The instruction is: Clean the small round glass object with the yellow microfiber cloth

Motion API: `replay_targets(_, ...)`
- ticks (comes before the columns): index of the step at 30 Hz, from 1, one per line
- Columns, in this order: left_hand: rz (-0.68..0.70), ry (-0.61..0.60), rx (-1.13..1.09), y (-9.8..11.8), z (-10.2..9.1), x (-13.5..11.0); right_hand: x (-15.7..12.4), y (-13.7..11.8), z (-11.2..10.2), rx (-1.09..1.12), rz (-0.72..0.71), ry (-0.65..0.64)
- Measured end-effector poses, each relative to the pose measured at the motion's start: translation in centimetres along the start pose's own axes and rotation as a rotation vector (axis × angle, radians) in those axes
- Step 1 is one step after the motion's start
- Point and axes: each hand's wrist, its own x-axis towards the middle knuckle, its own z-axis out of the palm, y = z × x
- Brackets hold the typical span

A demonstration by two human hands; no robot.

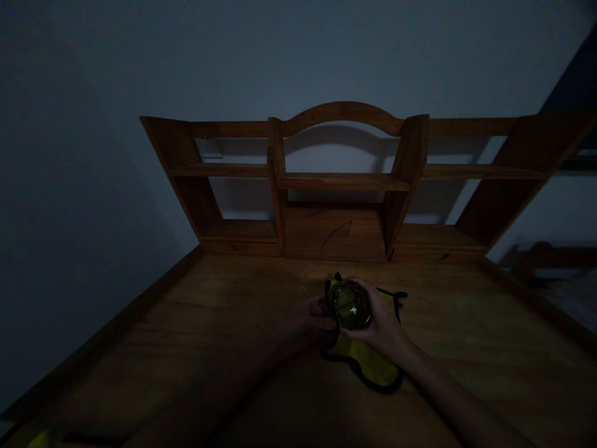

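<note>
The scene is very dim. My right hand (pixel 383 323) is wrapped round a round, greenish glass object (pixel 349 305), perhaps a jar or bottle seen end-on, held just above the desk. My left hand (pixel 313 318) is closed at the object's left side, its fingers largely lost in shadow. Under both hands lies a yellow cloth with a black edge (pixel 373 367), spread on the wooden desk top (pixel 196 348).
A wooden hutch with open shelves (pixel 342 182) stands along the back of the desk against a pale wall. Raised wooden rails run along the desk's left and right sides. Something yellow shows at the bottom left corner (pixel 40 439).
</note>
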Motion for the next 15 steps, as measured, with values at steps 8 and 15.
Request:
replay_targets(8,0.016,0.014,0.039,-0.56,-0.59,0.26,0.01,0.04,0.08,-0.002,-0.005,-0.002)
replay_targets(15,0.019,0.028,0.05,-0.52,-0.51,0.27,-0.09,0.01,0.12,-0.037,0.011,0.029)
